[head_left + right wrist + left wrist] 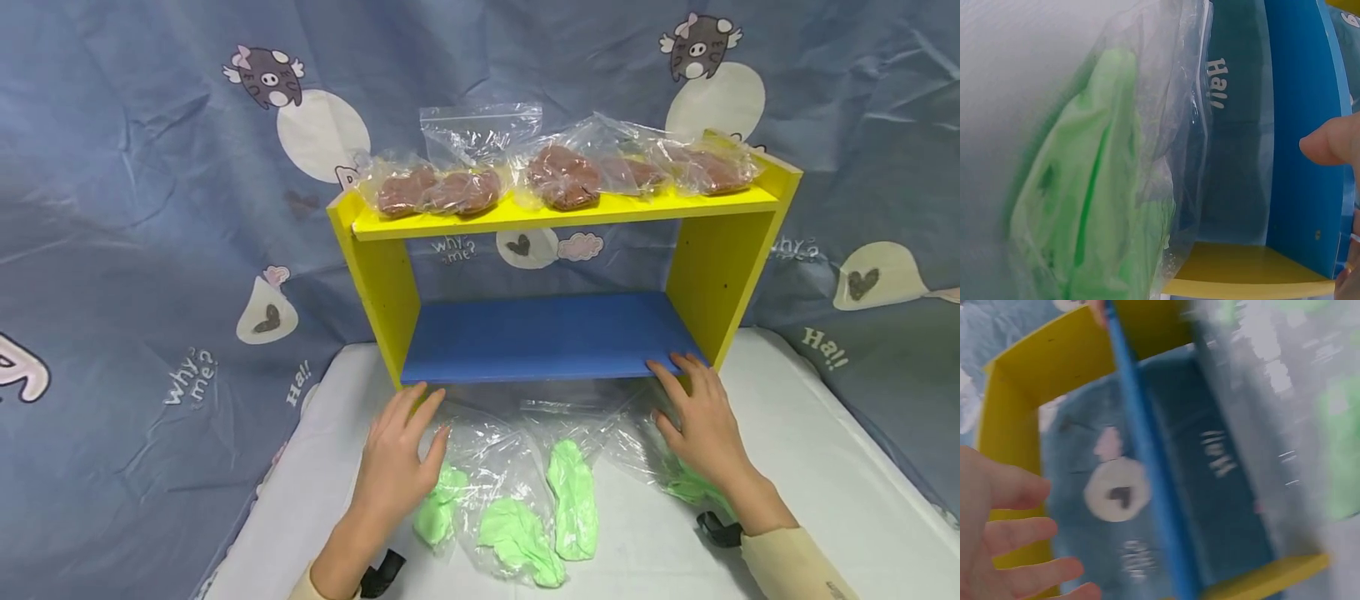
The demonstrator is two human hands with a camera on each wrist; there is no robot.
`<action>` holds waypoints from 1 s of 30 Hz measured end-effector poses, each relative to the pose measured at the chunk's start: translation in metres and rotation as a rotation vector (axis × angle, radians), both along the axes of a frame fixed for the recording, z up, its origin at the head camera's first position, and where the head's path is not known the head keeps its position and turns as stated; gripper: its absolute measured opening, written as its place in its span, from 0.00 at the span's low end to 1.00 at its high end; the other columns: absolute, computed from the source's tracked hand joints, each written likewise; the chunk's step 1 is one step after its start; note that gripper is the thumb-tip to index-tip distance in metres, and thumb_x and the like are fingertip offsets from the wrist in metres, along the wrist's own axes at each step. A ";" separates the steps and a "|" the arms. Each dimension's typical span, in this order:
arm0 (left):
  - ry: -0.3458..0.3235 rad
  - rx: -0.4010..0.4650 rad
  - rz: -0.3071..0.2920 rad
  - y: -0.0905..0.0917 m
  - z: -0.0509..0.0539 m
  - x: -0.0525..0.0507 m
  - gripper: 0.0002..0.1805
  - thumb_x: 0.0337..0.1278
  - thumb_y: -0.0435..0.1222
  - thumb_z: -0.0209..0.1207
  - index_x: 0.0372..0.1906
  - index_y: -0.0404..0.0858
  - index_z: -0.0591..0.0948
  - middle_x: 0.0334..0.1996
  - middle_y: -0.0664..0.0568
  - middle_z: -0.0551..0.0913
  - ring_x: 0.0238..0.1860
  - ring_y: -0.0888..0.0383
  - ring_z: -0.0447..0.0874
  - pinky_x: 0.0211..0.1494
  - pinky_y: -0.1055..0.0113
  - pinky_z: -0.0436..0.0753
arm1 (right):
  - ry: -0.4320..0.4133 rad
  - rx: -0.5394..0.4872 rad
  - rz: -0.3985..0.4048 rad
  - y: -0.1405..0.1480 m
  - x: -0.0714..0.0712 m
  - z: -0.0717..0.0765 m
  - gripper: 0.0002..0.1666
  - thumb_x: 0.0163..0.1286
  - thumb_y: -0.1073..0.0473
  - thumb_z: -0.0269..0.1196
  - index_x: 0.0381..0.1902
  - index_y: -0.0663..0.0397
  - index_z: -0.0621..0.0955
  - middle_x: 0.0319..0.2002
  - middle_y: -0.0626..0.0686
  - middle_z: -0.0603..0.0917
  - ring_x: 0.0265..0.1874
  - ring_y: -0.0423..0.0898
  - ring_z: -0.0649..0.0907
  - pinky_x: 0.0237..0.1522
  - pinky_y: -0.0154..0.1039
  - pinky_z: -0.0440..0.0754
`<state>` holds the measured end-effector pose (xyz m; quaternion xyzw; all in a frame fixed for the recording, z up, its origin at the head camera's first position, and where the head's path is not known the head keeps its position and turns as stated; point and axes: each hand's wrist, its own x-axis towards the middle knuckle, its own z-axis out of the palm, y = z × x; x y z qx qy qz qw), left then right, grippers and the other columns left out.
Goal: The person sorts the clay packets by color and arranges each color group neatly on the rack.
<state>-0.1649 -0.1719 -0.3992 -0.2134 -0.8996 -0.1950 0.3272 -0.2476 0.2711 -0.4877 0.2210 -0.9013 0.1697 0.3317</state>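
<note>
A small rack has yellow sides, a yellow top shelf (510,218) and a blue lower shelf (547,333). My left hand (397,458) hovers by the blue shelf's front left corner, its fingers spread and holding nothing. At the front right corner, the fingers of my right hand (701,421) rest on the blue shelf's edge. Its thumb (1329,142) sticks out below that edge in the right wrist view. Below the shelf lie clear bags with light green contents, including a long green piece (573,500) and a crumpled one (517,537). Another green bag (1091,187) lies beneath my right hand.
Along the yellow top sit several clear bags with reddish-brown lumps (564,177). A white cloth (637,550) covers the table. Blue patterned fabric (150,208) hangs behind and at both sides, close to the rack's back.
</note>
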 end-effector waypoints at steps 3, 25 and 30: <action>-0.092 0.013 0.039 -0.002 -0.021 0.007 0.28 0.57 0.37 0.68 0.64 0.42 0.80 0.65 0.41 0.75 0.66 0.39 0.72 0.58 0.37 0.76 | 0.000 -0.005 -0.005 0.001 0.000 0.001 0.46 0.58 0.58 0.69 0.75 0.47 0.69 0.72 0.67 0.63 0.72 0.68 0.58 0.72 0.65 0.50; -0.531 0.103 0.172 -0.004 -0.103 0.039 0.38 0.40 0.36 0.78 0.63 0.36 0.80 0.58 0.35 0.78 0.57 0.36 0.77 0.55 0.40 0.79 | -0.020 -0.006 -0.011 0.002 -0.002 0.003 0.46 0.59 0.57 0.69 0.76 0.45 0.67 0.73 0.67 0.62 0.73 0.67 0.57 0.74 0.64 0.46; -0.561 0.159 0.216 -0.005 -0.105 0.033 0.33 0.37 0.31 0.77 0.57 0.37 0.83 0.48 0.40 0.82 0.50 0.40 0.82 0.50 0.42 0.81 | -0.024 -0.014 -0.010 -0.001 0.000 0.002 0.47 0.58 0.59 0.70 0.76 0.45 0.67 0.72 0.67 0.62 0.73 0.68 0.58 0.74 0.65 0.46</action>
